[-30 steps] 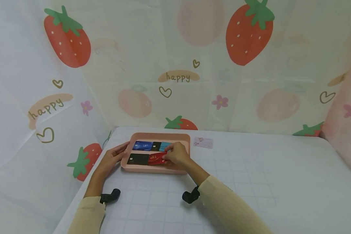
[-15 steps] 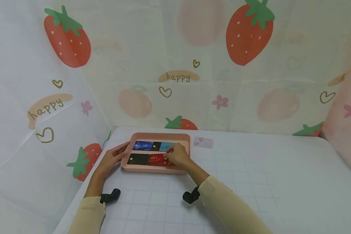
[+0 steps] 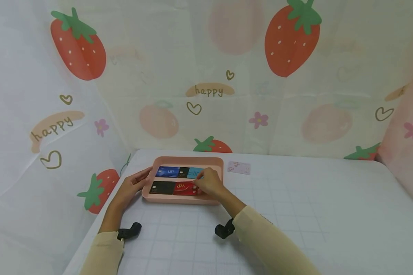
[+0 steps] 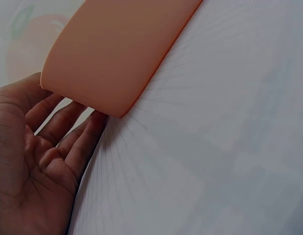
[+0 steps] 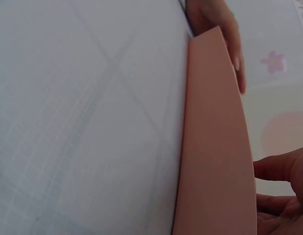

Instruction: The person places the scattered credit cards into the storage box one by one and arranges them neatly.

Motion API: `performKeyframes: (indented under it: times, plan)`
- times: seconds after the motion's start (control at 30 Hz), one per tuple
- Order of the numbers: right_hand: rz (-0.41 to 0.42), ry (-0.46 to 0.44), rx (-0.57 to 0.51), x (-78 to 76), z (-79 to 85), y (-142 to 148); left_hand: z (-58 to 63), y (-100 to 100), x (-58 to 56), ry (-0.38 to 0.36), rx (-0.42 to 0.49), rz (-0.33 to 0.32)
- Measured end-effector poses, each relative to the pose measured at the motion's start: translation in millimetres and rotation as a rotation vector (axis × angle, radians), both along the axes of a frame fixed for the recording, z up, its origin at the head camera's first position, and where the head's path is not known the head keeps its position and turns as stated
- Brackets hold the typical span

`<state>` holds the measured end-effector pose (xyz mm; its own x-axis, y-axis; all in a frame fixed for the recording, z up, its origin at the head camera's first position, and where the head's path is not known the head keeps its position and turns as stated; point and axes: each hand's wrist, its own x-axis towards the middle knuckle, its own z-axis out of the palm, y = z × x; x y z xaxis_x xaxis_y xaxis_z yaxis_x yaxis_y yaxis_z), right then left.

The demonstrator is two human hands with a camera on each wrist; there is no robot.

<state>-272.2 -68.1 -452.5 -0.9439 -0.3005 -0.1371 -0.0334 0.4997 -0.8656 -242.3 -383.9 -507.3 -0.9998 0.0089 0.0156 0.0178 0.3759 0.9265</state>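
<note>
A pink tray (image 3: 189, 200) lies on the table with cards in two rows. In the far row are a blue VIP card (image 3: 167, 172) and a black and light-blue card (image 3: 184, 172). Nearer lie a black card (image 3: 162, 188) and a red VIP card (image 3: 184, 188), side by side. My right hand (image 3: 210, 182) reaches over the tray's right side, bent fingers and thumb holding the red card at its right end; the fingertips are partly hidden. My left hand (image 3: 132, 187) rests against the tray's left wall, fingers extended behind it in the left wrist view.
A pale pink card (image 3: 239, 167) with a floral print lies on the table just right of the tray. The white table (image 3: 296, 214) extends far to the right. A printed strawberry cloth (image 3: 247, 76) hangs behind and at both sides.
The red card was tilted in my right hand a second ago and now lies flat, lined up with the black card. Both hands have kept almost the same place.
</note>
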Motion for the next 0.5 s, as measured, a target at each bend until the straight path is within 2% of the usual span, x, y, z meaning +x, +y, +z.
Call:
performKeyframes:
  times: [0.3,0.5]
  plan:
    - [0.001,-0.008,0.03,0.9,0.7,0.1,-2.5,-2.4,-3.1,0.004,-0.001,-0.008]
    - [0.029,0.031,0.047,1.9,2.2,1.7,-2.2,-1.5,-3.2,0.004,-0.002,-0.011]
